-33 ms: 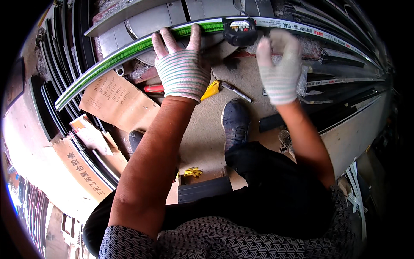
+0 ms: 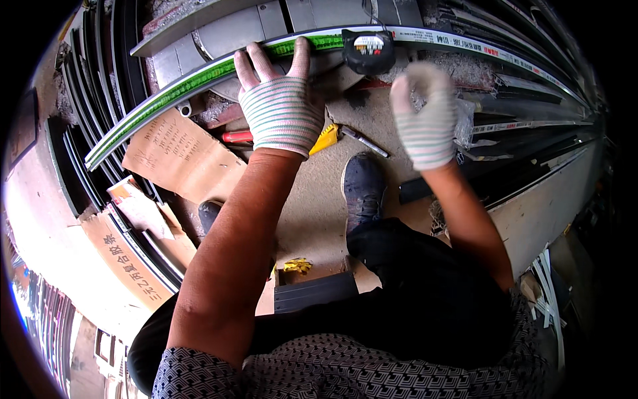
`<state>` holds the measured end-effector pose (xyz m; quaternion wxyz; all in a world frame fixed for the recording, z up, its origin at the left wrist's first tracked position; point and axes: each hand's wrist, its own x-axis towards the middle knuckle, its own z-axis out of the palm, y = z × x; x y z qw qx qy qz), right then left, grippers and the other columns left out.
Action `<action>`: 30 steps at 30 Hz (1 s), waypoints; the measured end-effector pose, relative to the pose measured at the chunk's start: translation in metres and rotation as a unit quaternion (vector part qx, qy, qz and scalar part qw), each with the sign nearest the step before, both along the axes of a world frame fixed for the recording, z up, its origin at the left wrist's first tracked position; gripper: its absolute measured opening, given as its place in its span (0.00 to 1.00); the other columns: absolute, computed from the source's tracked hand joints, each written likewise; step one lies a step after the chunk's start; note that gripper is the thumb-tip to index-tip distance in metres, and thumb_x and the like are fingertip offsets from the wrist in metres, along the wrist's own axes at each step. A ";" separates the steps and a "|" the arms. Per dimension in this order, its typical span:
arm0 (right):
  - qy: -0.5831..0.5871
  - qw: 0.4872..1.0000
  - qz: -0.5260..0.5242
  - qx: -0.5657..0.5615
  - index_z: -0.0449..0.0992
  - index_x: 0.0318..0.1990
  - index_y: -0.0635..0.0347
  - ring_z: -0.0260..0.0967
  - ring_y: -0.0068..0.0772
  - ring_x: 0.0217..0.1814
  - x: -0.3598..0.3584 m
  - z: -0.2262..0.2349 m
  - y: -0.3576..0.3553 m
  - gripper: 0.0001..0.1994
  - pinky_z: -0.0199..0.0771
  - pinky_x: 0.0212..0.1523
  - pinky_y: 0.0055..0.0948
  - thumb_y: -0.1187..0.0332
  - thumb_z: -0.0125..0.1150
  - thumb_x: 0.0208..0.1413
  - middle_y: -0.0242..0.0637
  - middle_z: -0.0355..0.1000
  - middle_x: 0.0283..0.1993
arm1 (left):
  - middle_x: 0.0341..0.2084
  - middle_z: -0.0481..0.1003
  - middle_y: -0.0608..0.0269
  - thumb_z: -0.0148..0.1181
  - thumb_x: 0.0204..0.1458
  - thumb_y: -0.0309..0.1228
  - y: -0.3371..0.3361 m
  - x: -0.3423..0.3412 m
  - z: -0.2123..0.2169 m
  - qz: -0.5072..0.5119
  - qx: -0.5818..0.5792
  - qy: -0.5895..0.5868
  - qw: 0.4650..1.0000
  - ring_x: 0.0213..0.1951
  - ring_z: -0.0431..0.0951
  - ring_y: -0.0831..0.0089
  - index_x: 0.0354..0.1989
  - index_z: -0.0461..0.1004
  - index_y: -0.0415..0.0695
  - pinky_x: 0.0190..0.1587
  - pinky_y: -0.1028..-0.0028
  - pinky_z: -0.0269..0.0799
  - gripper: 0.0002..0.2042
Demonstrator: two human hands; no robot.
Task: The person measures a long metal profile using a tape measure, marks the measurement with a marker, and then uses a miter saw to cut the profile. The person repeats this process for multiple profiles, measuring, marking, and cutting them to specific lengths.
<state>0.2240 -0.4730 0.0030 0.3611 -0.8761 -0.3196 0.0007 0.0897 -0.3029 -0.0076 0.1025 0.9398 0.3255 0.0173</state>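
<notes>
A black tape measure (image 2: 369, 52) rests against a long metal profile (image 2: 465, 43), which has a white printed film along it. Its green blade (image 2: 199, 76) runs out leftward along the profile. My left hand (image 2: 279, 110), in a white knit glove with green stripes, lies over the blade and profile with its fingers spread; its thumb is hidden. To the right of the tape case, my right hand (image 2: 427, 120), gloved alike, hangs with nothing visible in it. Its thumb stands apart from its curled fingers, which are blurred by motion.
Below the profile lie a cardboard piece with handwriting (image 2: 183, 156), a red-handled tool (image 2: 237, 136), a yellow object (image 2: 325, 139) and a marker pen (image 2: 364, 141). Dark profiles (image 2: 83, 106) stack at left, others (image 2: 518, 106) at right. My shoe (image 2: 363, 189) stands on the floor.
My right hand has shifted slightly down and left. The tape case has tipped and moved a little lower. My left hand and the profile stay in place.
</notes>
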 end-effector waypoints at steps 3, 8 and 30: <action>0.026 0.981 0.099 -0.163 0.76 0.41 0.53 0.77 0.52 0.39 -0.034 -0.037 -0.033 0.09 0.78 0.41 0.48 0.65 0.69 0.55 0.45 0.76 0.41 | 0.68 0.54 0.20 0.62 0.54 0.40 0.001 -0.001 -0.002 -0.002 0.004 -0.007 1.000 0.69 0.51 0.21 0.73 0.61 0.61 0.68 0.39 0.58 0.35; 0.087 0.854 0.204 -0.470 0.76 0.45 0.57 0.76 0.50 0.49 -0.047 -0.071 -0.053 0.14 0.78 0.50 0.46 0.58 0.66 0.58 0.45 0.75 0.46 | 0.64 0.58 0.17 0.61 0.55 0.44 0.005 0.001 -0.009 -0.016 0.028 -0.031 0.999 0.67 0.54 0.21 0.72 0.64 0.59 0.68 0.40 0.57 0.33; 0.167 0.955 0.225 -0.099 0.74 0.50 0.60 0.80 0.47 0.38 -0.045 -0.011 -0.026 0.12 0.80 0.40 0.38 0.70 0.65 0.61 0.47 0.78 0.38 | 0.68 0.52 0.17 0.63 0.55 0.41 0.004 -0.001 -0.004 -0.005 -0.005 -0.006 1.000 0.70 0.49 0.21 0.72 0.62 0.59 0.72 0.41 0.50 0.34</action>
